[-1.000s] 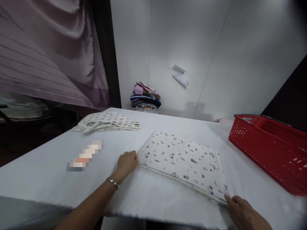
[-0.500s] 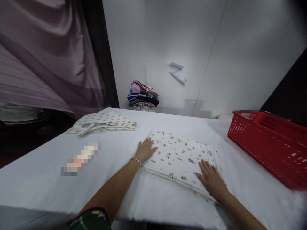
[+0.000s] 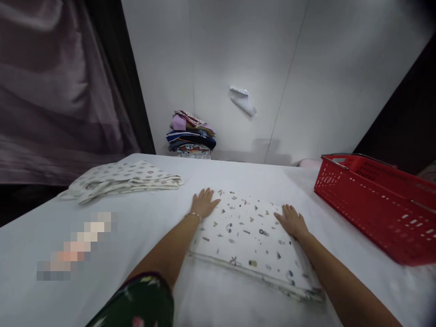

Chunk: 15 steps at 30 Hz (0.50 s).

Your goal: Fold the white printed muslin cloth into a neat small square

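A folded white cloth (image 3: 245,240) with small printed figures lies flat in front of me, its layered edge facing me. My left hand (image 3: 205,203) rests at the far left corner of it, fingers stretched out and a bracelet on the wrist. At the far right corner lies my right hand (image 3: 292,221), palm down with the fingers extended. Both hands touch the cloth without gripping it. Farther left, a second white cloth (image 3: 126,178) with a dotted pattern lies loosely folded.
The white-covered table (image 3: 146,227) spans the foreground. A red plastic basket (image 3: 374,204) stands on the right. Behind the table is a stack of folded clothes (image 3: 191,136) by the white wall (image 3: 218,54). A purple curtain (image 3: 51,91) hangs at left. Something blurred out (image 3: 76,247) lies left.
My right hand has slid away from me along the cloth's right side to its far corner. My left hand has moved slightly farther out. The view has shifted a little.
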Each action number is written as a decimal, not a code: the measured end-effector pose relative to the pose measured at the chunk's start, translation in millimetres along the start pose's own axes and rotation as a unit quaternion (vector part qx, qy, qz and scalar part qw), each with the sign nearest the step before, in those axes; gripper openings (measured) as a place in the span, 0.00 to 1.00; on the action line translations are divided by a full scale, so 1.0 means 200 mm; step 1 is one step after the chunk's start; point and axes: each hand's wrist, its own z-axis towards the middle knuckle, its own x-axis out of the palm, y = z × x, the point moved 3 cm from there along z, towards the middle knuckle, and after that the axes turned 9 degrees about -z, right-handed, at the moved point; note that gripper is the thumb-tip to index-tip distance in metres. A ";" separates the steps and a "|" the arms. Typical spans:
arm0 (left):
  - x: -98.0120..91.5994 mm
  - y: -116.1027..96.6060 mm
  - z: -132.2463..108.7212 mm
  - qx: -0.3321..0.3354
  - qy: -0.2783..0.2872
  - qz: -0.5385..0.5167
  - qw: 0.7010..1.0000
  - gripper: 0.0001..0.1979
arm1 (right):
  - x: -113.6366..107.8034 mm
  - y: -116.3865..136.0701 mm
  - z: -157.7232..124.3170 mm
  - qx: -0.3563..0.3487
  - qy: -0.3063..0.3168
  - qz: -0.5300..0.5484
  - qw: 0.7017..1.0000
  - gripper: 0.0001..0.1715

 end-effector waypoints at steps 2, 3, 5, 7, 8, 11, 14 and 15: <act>0.03 0.05 0.01 -0.004 0.004 -0.010 1.000 0.35 | 0.06 -0.05 0.03 0.004 0.016 0.011 1.000 0.40; 0.03 0.07 0.02 -0.004 0.005 -0.016 1.000 0.35 | 0.08 -0.07 0.04 0.001 0.018 0.019 1.000 0.39; 0.02 0.09 0.04 -0.020 -0.005 -0.036 0.999 0.33 | 0.09 -0.11 0.08 0.003 0.018 0.038 0.999 0.36; -0.03 0.11 0.08 -0.049 -0.030 -0.059 0.997 0.30 | 0.07 -0.15 0.12 -0.007 0.008 0.050 0.999 0.33; -0.05 0.11 0.11 -0.064 -0.040 -0.067 0.995 0.30 | 0.04 -0.17 0.15 -0.023 0.006 0.053 0.998 0.32; -0.11 0.12 0.21 -0.089 -0.032 -0.074 0.993 0.33 | -0.02 -0.21 0.23 -0.070 0.044 0.063 0.995 0.33; -0.15 0.14 0.30 -0.105 -0.004 -0.084 0.991 0.34 | -0.06 -0.25 0.28 -0.062 0.123 0.073 0.988 0.31; -0.15 0.15 0.32 -0.107 -0.003 -0.090 0.990 0.33 | -0.07 -0.26 0.29 -0.060 0.145 0.074 0.985 0.29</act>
